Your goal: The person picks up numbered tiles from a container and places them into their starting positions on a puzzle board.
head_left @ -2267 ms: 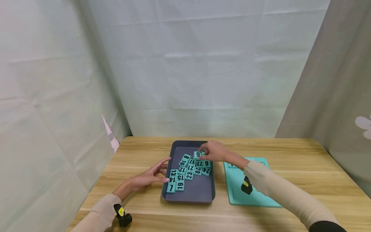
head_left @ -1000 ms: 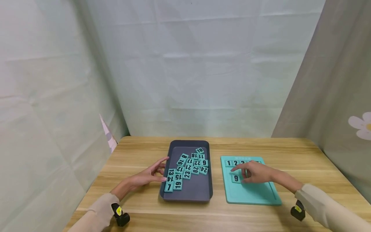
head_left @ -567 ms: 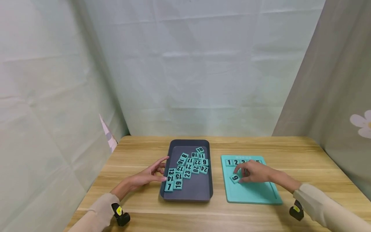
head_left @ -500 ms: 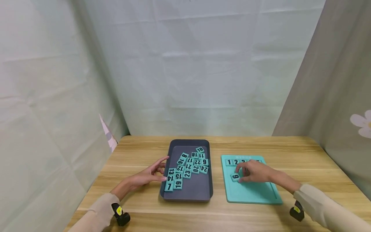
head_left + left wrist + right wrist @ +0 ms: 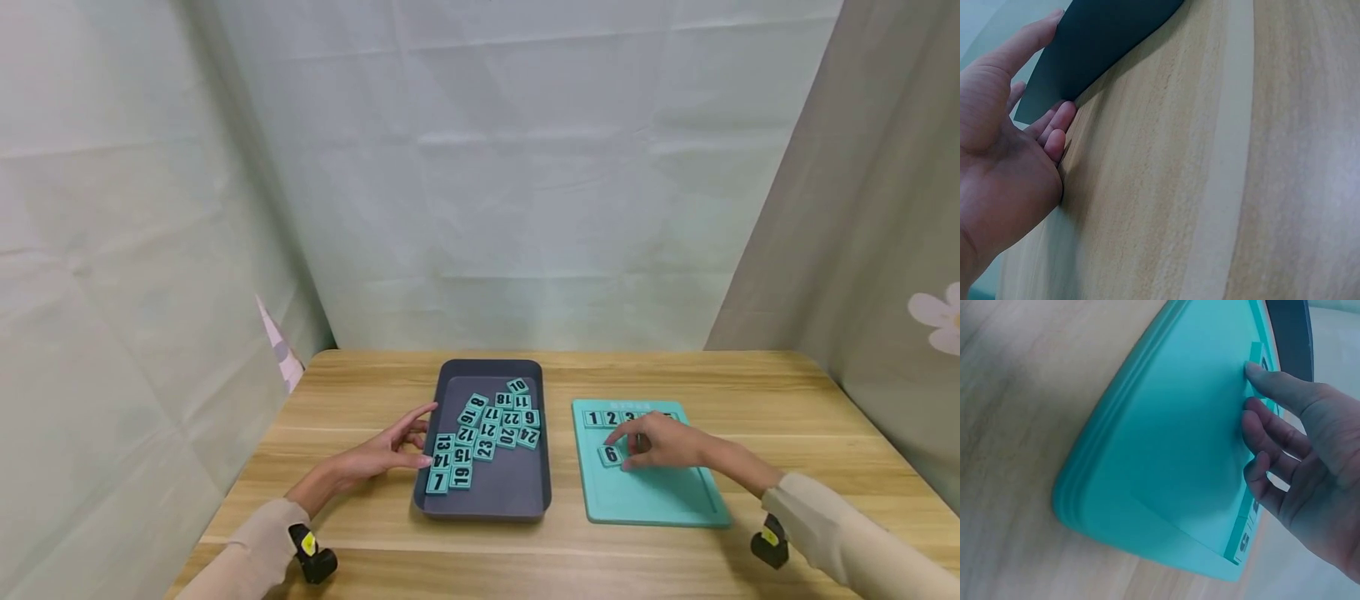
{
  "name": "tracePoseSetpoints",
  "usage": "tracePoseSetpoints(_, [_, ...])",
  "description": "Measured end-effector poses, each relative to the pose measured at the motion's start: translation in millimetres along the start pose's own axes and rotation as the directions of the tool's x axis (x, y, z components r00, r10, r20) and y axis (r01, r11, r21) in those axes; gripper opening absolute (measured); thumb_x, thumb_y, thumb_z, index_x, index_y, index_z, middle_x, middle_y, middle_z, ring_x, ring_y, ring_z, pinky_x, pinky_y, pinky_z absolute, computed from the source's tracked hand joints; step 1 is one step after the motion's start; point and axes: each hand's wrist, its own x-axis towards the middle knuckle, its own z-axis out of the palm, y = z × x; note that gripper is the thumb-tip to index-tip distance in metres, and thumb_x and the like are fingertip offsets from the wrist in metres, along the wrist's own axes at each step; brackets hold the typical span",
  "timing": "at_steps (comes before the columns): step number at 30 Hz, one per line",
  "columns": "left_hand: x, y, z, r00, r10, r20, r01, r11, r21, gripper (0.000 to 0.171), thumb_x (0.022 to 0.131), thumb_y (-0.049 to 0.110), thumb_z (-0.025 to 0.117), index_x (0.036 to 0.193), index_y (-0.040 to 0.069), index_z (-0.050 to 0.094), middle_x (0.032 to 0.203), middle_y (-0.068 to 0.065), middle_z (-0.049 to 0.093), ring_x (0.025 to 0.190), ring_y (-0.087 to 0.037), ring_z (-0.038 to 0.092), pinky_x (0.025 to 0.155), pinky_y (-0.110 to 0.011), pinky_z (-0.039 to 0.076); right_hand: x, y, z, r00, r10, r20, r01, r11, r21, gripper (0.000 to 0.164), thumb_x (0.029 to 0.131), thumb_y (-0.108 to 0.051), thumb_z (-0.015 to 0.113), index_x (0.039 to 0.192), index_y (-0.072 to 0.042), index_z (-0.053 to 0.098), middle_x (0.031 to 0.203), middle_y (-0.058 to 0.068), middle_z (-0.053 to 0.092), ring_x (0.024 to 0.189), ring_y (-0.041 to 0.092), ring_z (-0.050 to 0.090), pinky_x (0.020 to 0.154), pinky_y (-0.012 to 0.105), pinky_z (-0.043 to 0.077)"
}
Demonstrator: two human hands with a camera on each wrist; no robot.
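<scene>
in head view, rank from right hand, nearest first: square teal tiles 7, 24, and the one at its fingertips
1. Square teal tile 6, touching the right hand.
2. Square teal tile 24, farther left.
3. Square teal tile 7, farthest left.

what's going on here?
A person's right-hand grip pinches a tile reading 6 at the teal board, just nearer the person than a row of tiles starting 1, 2, 3; the hand hides part of that row. The left-hand grip rests at the left edge of the dark tray, which holds the loose numbered tiles.
</scene>
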Motion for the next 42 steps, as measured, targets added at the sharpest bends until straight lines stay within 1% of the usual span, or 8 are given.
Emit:
tracePoseSetpoints(3, [-0.1,0.2,-0.1,1.000,0.002,0.001,-0.002,1.000,0.003,0.084,0.097,0.024,0.070,0.163,0.032,0.018,0.157,-0.017,0.034,0.128,-0.030,0.038,0.100,-0.040,0.032,1,1,2,1.000,0.011,-0.025,-0.011,1.000,-0.004,0.032,0.091,-0.021,0.078,0.119,-0.007,0.072,0.076,-0.011,0.062,0.062,-0.004,0.045,0.061,0.019,0.043])
tracePoseSetpoints(7, [-0.1,0.2,-0.2,1.000,0.001,-0.001,-0.001,1.000,0.005,0.084,0.098,0.024,0.070,0.163,0.033,0.018,0.157,-0.017,0.034,0.129,-0.030,0.038,0.100,-0.040,0.032,5,2,5,0.996,0.009,-0.094,-0.012,0.999,-0.034,0.032,0.091,-0.020,0.078,0.119,-0.005,0.073,0.073,-0.012,0.064,0.061,-0.005,0.046,0.060,0.019,0.042])
tracePoseSetpoints(10, [0.5,0.2,-0.1,1.000,0.002,-0.003,-0.002,1.000,0.006,0.084,0.098,0.024,0.069,0.163,0.033,0.018,0.157,-0.017,0.034,0.129,-0.030,0.038,0.100,-0.040,0.032,9,2,7,0.989,0.003,-0.145,-0.012,0.998,-0.065,0.033,0.090,-0.018,0.078,0.119,-0.003,0.074,0.070,-0.012,0.063,0.059,-0.005,0.042,0.058,0.018,0.039])
tracePoseSetpoints(14, [1.2,0.3,0.0,1.000,0.002,-0.005,-0.002,1.000,0.008,0.084,0.098,0.024,0.070,0.163,0.033,0.018,0.157,-0.017,0.034,0.129,-0.030,0.038,0.100,-0.040,0.032,13,1,9,0.983,0.011,-0.182,-0.031,0.994,-0.109,0.033,0.090,-0.017,0.078,0.119,-0.003,0.074,0.068,-0.013,0.061,0.057,-0.005,0.039,0.057,0.018,0.036])
tracePoseSetpoints(19, [1.1,0.9,0.5,1.000,0.005,-0.001,-0.005,1.000,0.009,0.084,0.097,0.024,0.070,0.163,0.033,0.018,0.157,-0.017,0.034,0.129,-0.030,0.038,0.100,-0.041,0.032,17,-1,12,0.981,0.026,-0.195,-0.054,0.989,-0.140,0.033,0.090,-0.017,0.078,0.120,-0.004,0.074,0.069,-0.013,0.064,0.057,-0.006,0.041,0.056,0.017,0.036])
tracePoseSetpoints(25, [0.8,1.2,1.0,1.000,0.007,-0.002,-0.007,1.000,0.004,0.084,0.097,0.024,0.070,0.163,0.034,0.019,0.156,-0.016,0.035,0.129,-0.030,0.038,0.100,-0.041,0.032,19,-2,13,0.975,0.052,-0.215,-0.081,0.989,-0.127,0.032,0.089,-0.015,0.079,0.119,-0.005,0.075,0.065,-0.013,0.058,0.056,-0.004,0.039,0.055,0.017,0.031])
tracePoseSetpoints(32, [0.0,1.7,1.1,1.000,0.015,-0.001,-0.015,1.000,0.010,0.084,0.098,0.023,0.070,0.163,0.033,0.018,0.156,-0.016,0.035,0.128,-0.030,0.039,0.100,-0.040,0.032,21,-2,13,0.974,0.057,-0.220,-0.086,0.989,-0.122,0.029,0.088,-0.014,0.079,0.116,-0.007,0.075,0.067,-0.013,0.059,0.057,-0.004,0.041,0.056,0.018,0.035])
tracePoseSetpoints(42, [-0.8,0.9,1.2,1.000,0.000,-0.003,0.000,1.000,0.003,0.085,0.097,0.024,0.070,0.163,0.033,0.018,0.155,-0.017,0.035,0.128,-0.030,0.039,0.099,-0.040,0.032,27,-10,11,0.974,0.071,-0.215,-0.109,0.980,-0.169,0.030,0.089,-0.017,0.079,0.116,-0.006,0.074,0.067,-0.013,0.057,0.058,-0.004,0.042,0.055,0.019,0.037])
